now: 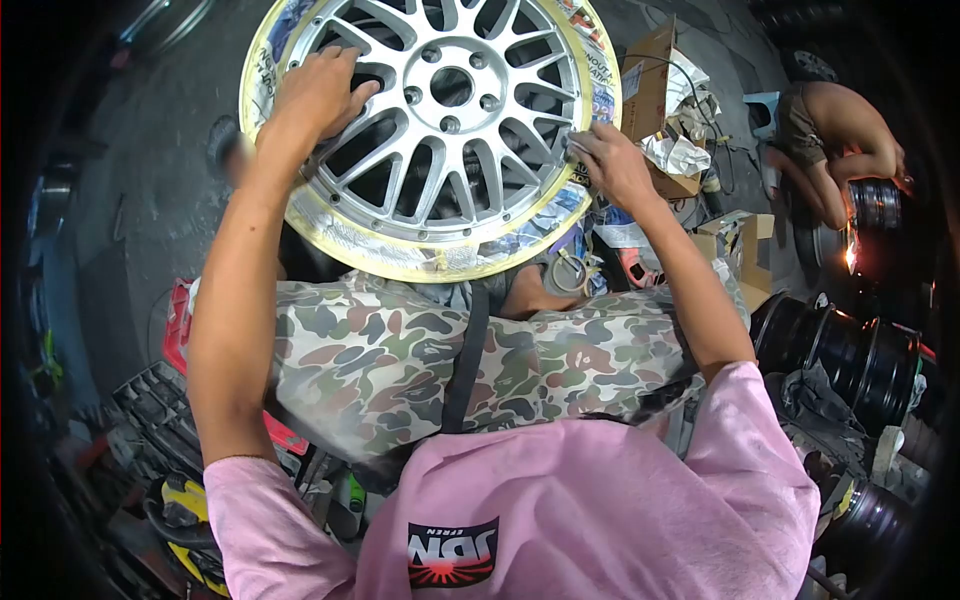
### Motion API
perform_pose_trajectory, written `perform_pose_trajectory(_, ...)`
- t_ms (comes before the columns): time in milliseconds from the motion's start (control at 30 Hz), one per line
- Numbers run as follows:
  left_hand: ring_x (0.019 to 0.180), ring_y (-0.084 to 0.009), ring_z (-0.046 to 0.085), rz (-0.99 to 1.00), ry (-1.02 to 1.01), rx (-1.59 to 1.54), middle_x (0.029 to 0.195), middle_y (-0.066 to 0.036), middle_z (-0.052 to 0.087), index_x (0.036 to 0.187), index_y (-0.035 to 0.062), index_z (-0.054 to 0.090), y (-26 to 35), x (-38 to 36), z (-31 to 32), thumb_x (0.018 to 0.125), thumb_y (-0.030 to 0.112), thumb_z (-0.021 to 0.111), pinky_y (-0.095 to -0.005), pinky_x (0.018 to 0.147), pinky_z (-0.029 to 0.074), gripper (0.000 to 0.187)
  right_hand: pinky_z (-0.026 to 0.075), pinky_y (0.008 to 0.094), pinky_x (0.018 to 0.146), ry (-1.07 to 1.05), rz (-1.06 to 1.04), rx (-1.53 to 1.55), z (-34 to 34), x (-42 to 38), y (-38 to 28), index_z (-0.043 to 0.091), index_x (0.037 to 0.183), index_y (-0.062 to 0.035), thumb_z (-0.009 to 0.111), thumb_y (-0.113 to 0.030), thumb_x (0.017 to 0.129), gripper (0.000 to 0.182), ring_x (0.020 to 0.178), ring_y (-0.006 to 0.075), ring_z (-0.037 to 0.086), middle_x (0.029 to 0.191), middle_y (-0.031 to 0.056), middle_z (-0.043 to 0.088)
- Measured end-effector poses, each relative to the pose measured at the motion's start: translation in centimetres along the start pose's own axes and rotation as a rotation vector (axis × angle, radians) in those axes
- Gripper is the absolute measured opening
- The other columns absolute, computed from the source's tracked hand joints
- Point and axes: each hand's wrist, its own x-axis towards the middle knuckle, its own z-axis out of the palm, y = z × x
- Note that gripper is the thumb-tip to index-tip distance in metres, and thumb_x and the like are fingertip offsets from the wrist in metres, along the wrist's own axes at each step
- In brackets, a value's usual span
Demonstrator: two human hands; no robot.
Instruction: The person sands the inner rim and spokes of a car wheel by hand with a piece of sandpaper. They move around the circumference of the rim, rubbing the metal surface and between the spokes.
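A silver multi-spoke alloy wheel [455,150] lies tilted in front of my knees. Around its edge runs a ring of newspaper [375,242] held by yellow masking tape [430,274]. On the wheel's left side, my left hand [315,95] is curled over the spokes, thumb apart from the fingers. My right hand [615,165] is closed at the right inner lip, its bent fingertips pressed together against the metal. Something small and greyish shows at those fingertips; I cannot tell what it is. A camouflage-patterned cloth [400,350] covers my lap.
Cardboard boxes [650,85] with crumpled paper stand to the right, near a tape roll [568,275]. Black wheels [835,340] lie at lower right. Another person [840,125] crouches at far right beside a wheel and a bright flame [851,250]. A yellow-and-black tool [185,515] sits lower left.
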Motion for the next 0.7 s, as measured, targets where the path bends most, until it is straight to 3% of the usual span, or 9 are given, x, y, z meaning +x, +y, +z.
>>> perform_pose_trajectory(33, 0.125, -0.0402, 0.059, 0.002, -0.001, 0.001, 0.136, -0.022, 0.062, 0.138, 0.0025, 0.058, -0.1, -0.1, 0.3, 0.097, 0.040, 0.066, -0.0478, 0.105, 0.048, 0.056, 0.050, 0.0457, 0.083, 0.001, 0.002, 0.001, 0.8, -0.2, 0.4, 0.072, 0.114, -0.0028, 0.068, -0.014, 0.090, 0.026, 0.094, 0.0338, 0.062, 0.097, 0.0138, 0.060)
perform_pose_trajectory(133, 0.123, -0.0398, 0.060, 0.013, 0.095, 0.021, 0.133, -0.021, 0.063, 0.138, 0.0034, 0.058, -0.5, -0.3, 0.2, 0.097, 0.039, 0.067, -0.0479, 0.104, 0.049, 0.055, 0.048, 0.0415, 0.086, -0.131, -0.250, -0.157, 1.5, -0.8, 0.4, 0.070, 0.117, -0.0036, 0.065, -0.014, 0.090, 0.029, 0.100, 0.0280, 0.058, 0.106, 0.0089, 0.061)
perform_pose_trajectory(267, 0.123, -0.0398, 0.059, 0.016, 0.028, -0.016, 0.132, -0.021, 0.063, 0.138, 0.0032, 0.058, -0.1, 0.1, 0.0, 0.097, 0.038, 0.066, -0.0476, 0.104, 0.048, 0.055, 0.048, 0.0383, 0.087, -0.158, -0.413, -0.353, -0.4, 1.1, 2.0, 0.071, 0.111, -0.0059, 0.057, -0.012, 0.090, 0.026, 0.103, 0.0240, 0.057, 0.112, 0.0047, 0.062)
perform_pose_trajectory(367, 0.124, -0.0397, 0.059, 0.016, 0.027, -0.034, 0.132, -0.022, 0.063, 0.138, 0.0020, 0.058, -0.3, -0.3, -0.2, 0.097, 0.038, 0.067, -0.0474, 0.105, 0.047, 0.055, 0.049, 0.0375, 0.089, -0.168, -0.351, -0.346, 1.0, 1.5, 2.2, 0.072, 0.109, -0.0068, 0.059, -0.011, 0.088, 0.025, 0.103, 0.0235, 0.058, 0.113, 0.0040, 0.062)
perform_pose_trajectory(433, 0.125, -0.0398, 0.058, 0.031, 0.052, -0.042, 0.133, -0.023, 0.063, 0.138, 0.0011, 0.058, -0.5, -0.4, -0.2, 0.097, 0.038, 0.067, -0.0474, 0.106, 0.047, 0.056, 0.049, 0.0385, 0.091, -0.251, -0.307, -0.158, 1.3, 0.1, 0.4, 0.072, 0.112, -0.0080, 0.062, -0.009, 0.085, 0.029, 0.104, 0.0254, 0.058, 0.112, 0.0056, 0.062)
perform_pose_trajectory(500, 0.125, -0.0397, 0.058, 0.043, 0.069, 0.002, 0.134, -0.021, 0.063, 0.138, 0.0022, 0.058, -0.4, -0.3, 0.0, 0.097, 0.039, 0.067, -0.0473, 0.106, 0.047, 0.056, 0.048, 0.0388, 0.092, -0.250, -0.340, -0.311, 0.2, 0.8, 1.4, 0.071, 0.111, -0.0055, 0.065, -0.009, 0.083, 0.029, 0.104, 0.0259, 0.057, 0.112, 0.0064, 0.062)
perform_pose_trajectory(567, 0.125, -0.0397, 0.058, 0.027, 0.064, 0.006, 0.134, -0.021, 0.063, 0.138, 0.0029, 0.058, 0.0, -0.4, 0.0, 0.097, 0.039, 0.067, -0.0473, 0.106, 0.047, 0.055, 0.048, 0.0378, 0.093, -0.119, -0.298, -0.332, -0.1, 2.3, 2.7, 0.071, 0.112, -0.0047, 0.067, -0.008, 0.081, 0.032, 0.104, 0.0250, 0.057, 0.111, 0.0057, 0.061)
perform_pose_trajectory(633, 0.125, -0.0397, 0.058, 0.005, 0.075, 0.010, 0.134, -0.021, 0.063, 0.138, 0.0036, 0.058, -0.1, -0.2, 0.0, 0.097, 0.039, 0.067, -0.0472, 0.106, 0.047, 0.055, 0.049, 0.0382, 0.091, -0.166, -0.291, -0.358, 0.6, 2.0, 1.9, 0.071, 0.114, -0.0054, 0.068, -0.006, 0.080, 0.034, 0.104, 0.0255, 0.058, 0.109, 0.0058, 0.062)
perform_pose_trajectory(700, 0.125, -0.0397, 0.059, 0.051, 0.100, 0.002, 0.135, -0.020, 0.063, 0.139, 0.0045, 0.058, -0.5, -0.4, 0.0, 0.097, 0.039, 0.067, -0.0474, 0.106, 0.047, 0.056, 0.050, 0.0397, 0.088, -0.225, -0.288, -0.147, 1.4, 0.3, 0.2, 0.072, 0.112, -0.0057, 0.069, -0.007, 0.079, 0.033, 0.102, 0.0270, 0.058, 0.108, 0.0066, 0.062)
